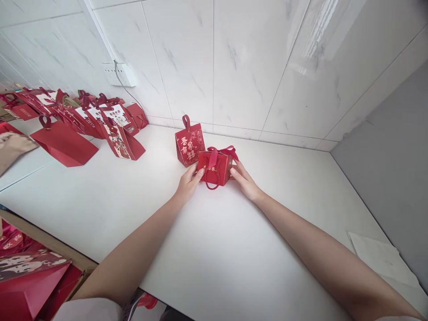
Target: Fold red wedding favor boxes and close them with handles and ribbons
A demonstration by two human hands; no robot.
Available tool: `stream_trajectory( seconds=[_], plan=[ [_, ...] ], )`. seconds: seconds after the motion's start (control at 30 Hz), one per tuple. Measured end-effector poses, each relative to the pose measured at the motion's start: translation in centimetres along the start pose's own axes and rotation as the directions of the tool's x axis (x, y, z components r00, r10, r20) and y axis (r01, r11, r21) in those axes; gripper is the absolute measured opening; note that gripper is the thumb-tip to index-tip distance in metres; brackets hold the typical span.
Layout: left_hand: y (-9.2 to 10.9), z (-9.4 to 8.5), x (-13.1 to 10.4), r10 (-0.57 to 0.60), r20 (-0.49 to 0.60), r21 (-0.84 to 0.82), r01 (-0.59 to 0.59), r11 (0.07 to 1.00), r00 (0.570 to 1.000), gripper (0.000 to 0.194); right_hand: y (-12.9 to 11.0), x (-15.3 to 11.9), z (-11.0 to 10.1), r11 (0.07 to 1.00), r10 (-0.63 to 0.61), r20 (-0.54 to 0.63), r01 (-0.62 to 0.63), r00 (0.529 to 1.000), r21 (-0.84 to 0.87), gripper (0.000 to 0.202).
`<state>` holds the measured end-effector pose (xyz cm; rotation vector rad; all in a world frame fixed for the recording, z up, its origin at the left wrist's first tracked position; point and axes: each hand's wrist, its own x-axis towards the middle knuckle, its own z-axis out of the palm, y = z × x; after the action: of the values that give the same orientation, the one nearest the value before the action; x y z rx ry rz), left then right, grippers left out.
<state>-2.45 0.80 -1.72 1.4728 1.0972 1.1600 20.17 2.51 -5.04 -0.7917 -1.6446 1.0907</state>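
Between my two hands is a small red gift box (224,170) with a ribbon bow on top and a twisted red cord handle hanging over its front. My left hand (190,182) grips its left side, thumb on the front face. On the right side, my right hand (244,179) holds it with the thumb near the edge and the fingers partly hidden behind. Just behind and to the left stands a red triangular box (190,143) with gold-white characters and a loop handle.
Many red boxes (96,117) line the white table (207,249) at the back left. Another person's hand (15,142) is at the far left. A carton of red packaging (33,276) sits lower left. White paper (381,256) lies at right; a wall socket (118,75) has a cable.
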Motion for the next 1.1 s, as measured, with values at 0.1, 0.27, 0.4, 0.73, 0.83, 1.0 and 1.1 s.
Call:
stream_trajectory(
  seconds=[0.1, 0.27, 0.4, 0.73, 0.83, 1.0, 1.1],
  plan=[
    [-0.2, -0.2, 0.2, -0.026, -0.074, -0.068, 0.020, 0.997, 0.997, 0.067, 0.3, 0.0, 0.5, 0.998, 0.002, -0.106, -0.008, 0.994, -0.055, 0.088],
    [-0.2, 0.0, 0.0, 0.078, 0.060, -0.091, -0.072, 0.993, 0.995, 0.079, -0.3, -0.3, 1.4, 0.997, -0.014, -0.290, -0.007, 0.957, -0.071, 0.072],
    [-0.3, 0.1, 0.0, 0.022, 0.139, -0.126, -0.005, 0.992, 0.990, 0.085, -1.9, -0.8, 1.8, 0.976, -0.163, -0.275, 0.114, 0.947, -0.185, 0.049],
    [-0.3, -0.5, 0.3, -0.241, 0.251, -0.316, 0.315, 0.895, 0.937, 0.083, -2.7, -1.2, 1.8, 0.789, -0.448, -0.084, 0.349, 0.890, -0.506, 0.053],
    [0.2, -0.6, 0.2, -0.289, 0.284, -0.327, 0.376, 0.867, 0.914, 0.090, -2.9, -1.2, 1.8, 0.734, -0.478, -0.060, 0.361, 0.876, -0.576, 0.053],
    [0.7, -1.0, 0.3, -0.315, 0.433, -0.293, 0.462, 0.837, 0.845, 0.104, -3.3, -1.2, 1.8, 0.728, -0.479, -0.057, 0.360, 0.876, -0.583, 0.052],
    [0.9, -1.1, 0.2, -0.326, 0.439, -0.277, 0.471, 0.838, 0.837, 0.104, -3.3, -1.3, 1.8, 0.754, -0.450, -0.068, 0.338, 0.890, -0.563, 0.052]
  ],
)
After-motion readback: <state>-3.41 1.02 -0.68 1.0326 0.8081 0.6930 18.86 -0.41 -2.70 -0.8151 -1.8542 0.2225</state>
